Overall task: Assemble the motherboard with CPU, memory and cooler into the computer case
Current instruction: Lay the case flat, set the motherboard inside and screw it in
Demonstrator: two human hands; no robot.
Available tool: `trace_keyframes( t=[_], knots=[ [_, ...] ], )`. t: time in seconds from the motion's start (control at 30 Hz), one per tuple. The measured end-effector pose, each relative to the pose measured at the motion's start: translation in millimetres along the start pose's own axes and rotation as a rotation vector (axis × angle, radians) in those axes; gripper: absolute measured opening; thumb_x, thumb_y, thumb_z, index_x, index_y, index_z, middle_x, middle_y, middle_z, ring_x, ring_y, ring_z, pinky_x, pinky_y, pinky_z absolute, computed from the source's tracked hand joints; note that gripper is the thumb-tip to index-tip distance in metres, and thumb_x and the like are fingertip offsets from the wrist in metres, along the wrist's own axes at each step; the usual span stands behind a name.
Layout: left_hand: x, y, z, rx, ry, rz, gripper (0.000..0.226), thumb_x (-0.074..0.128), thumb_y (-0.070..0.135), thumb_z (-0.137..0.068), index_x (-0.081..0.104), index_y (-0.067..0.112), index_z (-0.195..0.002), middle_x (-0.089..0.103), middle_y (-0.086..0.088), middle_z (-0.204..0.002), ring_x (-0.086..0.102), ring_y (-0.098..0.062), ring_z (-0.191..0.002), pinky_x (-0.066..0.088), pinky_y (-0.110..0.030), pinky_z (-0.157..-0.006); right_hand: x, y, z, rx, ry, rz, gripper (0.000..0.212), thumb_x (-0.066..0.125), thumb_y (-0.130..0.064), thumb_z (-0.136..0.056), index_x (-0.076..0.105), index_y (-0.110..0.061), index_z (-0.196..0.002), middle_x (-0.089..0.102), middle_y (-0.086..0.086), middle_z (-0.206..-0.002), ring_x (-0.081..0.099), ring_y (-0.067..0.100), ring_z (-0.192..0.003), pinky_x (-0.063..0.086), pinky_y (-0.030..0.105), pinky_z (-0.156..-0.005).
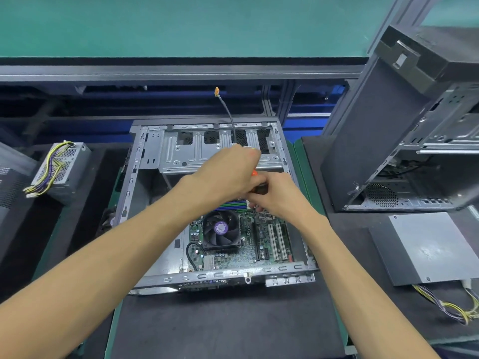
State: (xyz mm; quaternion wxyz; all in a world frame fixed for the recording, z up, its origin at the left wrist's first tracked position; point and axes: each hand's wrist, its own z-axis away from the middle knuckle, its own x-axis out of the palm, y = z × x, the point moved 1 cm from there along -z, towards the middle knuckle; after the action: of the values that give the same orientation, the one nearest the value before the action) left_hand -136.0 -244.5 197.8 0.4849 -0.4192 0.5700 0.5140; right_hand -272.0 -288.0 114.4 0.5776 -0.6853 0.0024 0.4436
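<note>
1. I see the computer case (145, 161) lying open on its side on a dark mat (228, 322) in the middle of the counter (440, 330), its open face turned up towards me.
2. The motherboard (246, 244) sits inside the near right part of the case, flat on the case floor.
3. The cooler (221, 230), a black fan with a purple centre label, stands on the board's left half. The memory sticks (233, 204), blue and green, lie just beyond it, partly under my hands.
4. My left hand (228, 172) reaches over the middle of the case with its fingers curled round something at the far end; I take it to be the top of a screwdriver (255, 174), of which only an orange and black piece shows between the hands.
5. My right hand (274, 195) is just beside and below the left, fingers curled and pinching at the tool's lower part over the board's far right area. The tip is hidden.
6. A dark cable with an orange connector (216, 91) rises from the far end of the case.
7. A power supply (61, 169) with yellow wires sits on the left; another (425, 244) lies on the right, near a second case (388, 141) standing upright.
</note>
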Motion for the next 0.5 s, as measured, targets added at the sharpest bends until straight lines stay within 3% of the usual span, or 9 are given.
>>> trace_keyframes(
  t=[0.07,0.13,0.2,0.3,0.4,0.5],
  knots=[
    [-3.4,0.4,-0.7,0.084,-0.101,0.039,0.016,0.061,0.019,-0.089,0.06,0.014,-0.105,0.06,-0.008,-0.103,0.058,-0.028,-0.094,0.046,-0.037,-0.077,-0.9,0.5,0.5,-0.016,0.004,-0.001,0.02,0.074,-0.026,-0.087,0.058,-0.034,-0.081,0.073,-0.011,-0.066,0.068,0.008,-0.05,0.045,0.013,-0.045],
    [-5.7,0.5,0.2,0.116,-0.179,0.063,0.024,0.061,0.013,-0.087,0.059,0.017,-0.11,0.056,-0.006,-0.108,0.057,-0.026,-0.098,0.048,-0.038,-0.083,-2.6,1.4,0.9,-0.019,0.009,0.0,0.019,0.073,-0.026,-0.087,0.057,-0.034,-0.08,0.073,-0.009,-0.067,0.068,0.008,-0.049,0.042,0.011,-0.043],
    [-3.3,0.9,1.9,0.075,-0.128,0.06,0.03,0.065,0.026,-0.086,0.056,0.016,-0.112,0.06,-0.007,-0.106,0.059,-0.027,-0.096,0.05,-0.039,-0.082,-3.5,1.2,1.1,-0.022,-0.005,0.011,0.012,0.07,-0.027,-0.087,0.06,-0.032,-0.082,0.073,-0.006,-0.066,0.068,0.008,-0.049,0.043,0.013,-0.043],
    [4.8,-0.3,1.9,-0.05,0.029,0.001,0.04,0.061,0.051,-0.088,0.057,0.013,-0.1,0.065,-0.009,-0.088,0.061,-0.031,-0.081,0.046,-0.035,-0.065,-3.5,2.8,0.3,-0.021,-0.014,0.04,0.011,0.074,-0.027,-0.088,0.064,-0.03,-0.086,0.072,-0.002,-0.066,0.068,0.008,-0.051,0.052,0.021,-0.047],
    [7.9,0.6,-0.9,-0.019,0.07,0.006,0.032,0.059,0.044,-0.093,0.059,0.013,-0.097,0.067,-0.011,-0.089,0.06,-0.032,-0.082,0.038,-0.033,-0.063,-3.8,3.5,1.0,-0.025,-0.001,0.049,0.013,0.076,-0.03,-0.088,0.063,-0.03,-0.086,0.072,-0.005,-0.067,0.068,0.008,-0.05,0.052,0.02,-0.048],
    [7.2,5.6,-0.2,0.053,0.016,0.023,0.022,0.06,0.035,-0.091,0.058,0.015,-0.102,0.066,-0.007,-0.099,0.06,-0.029,-0.092,0.043,-0.035,-0.071,-3.8,4.6,2.1,-0.034,0.027,0.076,0.018,0.072,-0.031,-0.088,0.057,-0.027,-0.079,0.07,-0.002,-0.063,0.068,0.009,-0.05,0.057,0.033,-0.052]
  ],
)
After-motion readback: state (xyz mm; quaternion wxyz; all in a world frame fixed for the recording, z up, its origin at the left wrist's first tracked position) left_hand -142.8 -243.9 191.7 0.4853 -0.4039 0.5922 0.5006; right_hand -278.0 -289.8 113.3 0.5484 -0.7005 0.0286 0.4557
